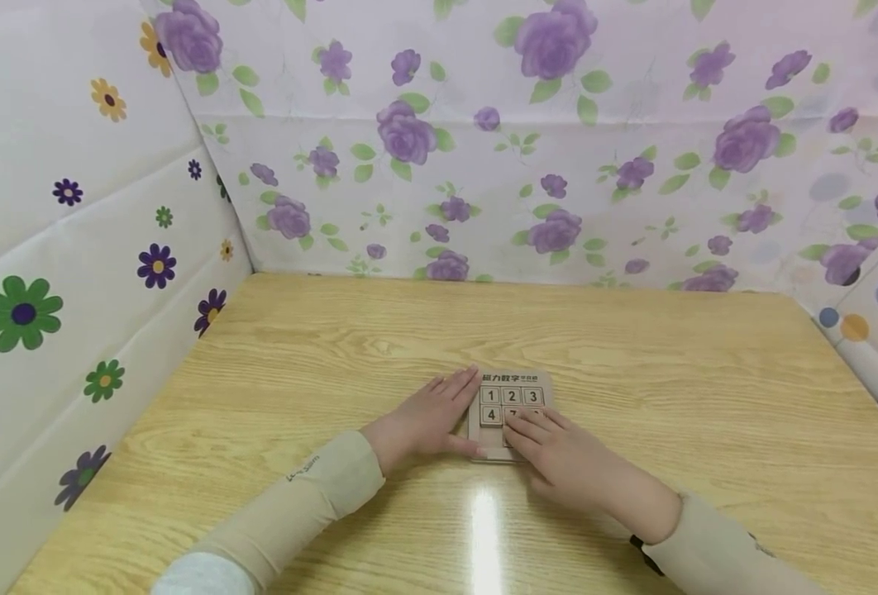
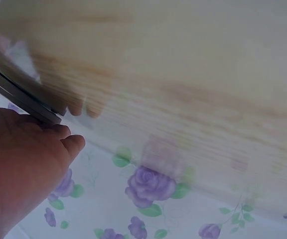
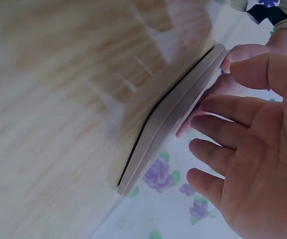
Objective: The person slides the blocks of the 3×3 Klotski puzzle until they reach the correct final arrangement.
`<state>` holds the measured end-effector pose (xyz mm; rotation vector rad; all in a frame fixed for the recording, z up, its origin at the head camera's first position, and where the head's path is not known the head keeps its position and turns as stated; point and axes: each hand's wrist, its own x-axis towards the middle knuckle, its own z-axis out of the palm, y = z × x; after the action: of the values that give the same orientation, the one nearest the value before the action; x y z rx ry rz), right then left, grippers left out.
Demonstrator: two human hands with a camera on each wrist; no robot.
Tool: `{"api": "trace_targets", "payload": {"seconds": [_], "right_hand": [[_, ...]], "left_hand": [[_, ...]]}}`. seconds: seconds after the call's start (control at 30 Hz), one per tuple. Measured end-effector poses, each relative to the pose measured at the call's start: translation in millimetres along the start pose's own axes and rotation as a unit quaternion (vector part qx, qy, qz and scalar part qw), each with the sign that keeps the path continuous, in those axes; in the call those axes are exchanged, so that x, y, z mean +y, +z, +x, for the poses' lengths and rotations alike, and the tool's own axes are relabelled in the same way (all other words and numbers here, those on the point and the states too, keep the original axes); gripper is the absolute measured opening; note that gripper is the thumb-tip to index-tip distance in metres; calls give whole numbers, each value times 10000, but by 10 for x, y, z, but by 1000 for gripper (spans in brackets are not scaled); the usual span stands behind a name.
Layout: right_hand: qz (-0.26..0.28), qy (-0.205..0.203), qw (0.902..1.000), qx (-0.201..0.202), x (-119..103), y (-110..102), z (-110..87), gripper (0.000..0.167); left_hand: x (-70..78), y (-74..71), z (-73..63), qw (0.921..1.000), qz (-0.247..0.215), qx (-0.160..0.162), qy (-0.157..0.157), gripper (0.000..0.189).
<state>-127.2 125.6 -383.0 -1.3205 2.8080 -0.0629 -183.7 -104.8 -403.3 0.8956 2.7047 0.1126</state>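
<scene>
A square number sliding puzzle [image 1: 474,430] lies flat on the table, its tiles marked with black digits. Tiles 1, 2, 3 and 4 show, and a 7 is partly covered. My left hand [image 1: 427,420] rests along the puzzle's left side with fingers extended, the thumb at its lower left corner. From the right, my right hand [image 1: 576,464] reaches over the lower right tiles, fingertips touching them and hiding several. In the right wrist view the puzzle's edge [image 3: 171,112] is seen side-on, with the fingers of the right hand [image 3: 263,149] slightly bent above its face.
The wooden table [image 1: 335,330] stretches out around the puzzle. Behind it hangs a cloth with purple roses [image 1: 409,132]. A flower-patterned cloth [image 1: 112,273] borders the left side, and a dotted cloth [image 1: 874,330] borders the right.
</scene>
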Motion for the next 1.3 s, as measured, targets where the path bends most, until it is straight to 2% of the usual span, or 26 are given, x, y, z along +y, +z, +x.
{"api": "trace_targets", "payload": {"seconds": [0.3, 0.77, 0.93, 1.3], "right_hand": [[-163, -15, 9998, 152, -24, 40, -113, 48], [106, -148, 9998, -79, -103, 9, 34, 53], [339, -95, 9993, -153, -72, -16, 29, 55], [419, 145, 9990, -47, 60, -27, -33, 54]], "left_hand": [[6, 1, 4, 10000, -25, -23, 3, 108], [9, -13, -3, 10000, -79, 8, 50, 107], [12, -15, 1, 10000, -35, -7, 61, 107], [10, -21, -1, 10000, -51, 13, 71, 107]]}}
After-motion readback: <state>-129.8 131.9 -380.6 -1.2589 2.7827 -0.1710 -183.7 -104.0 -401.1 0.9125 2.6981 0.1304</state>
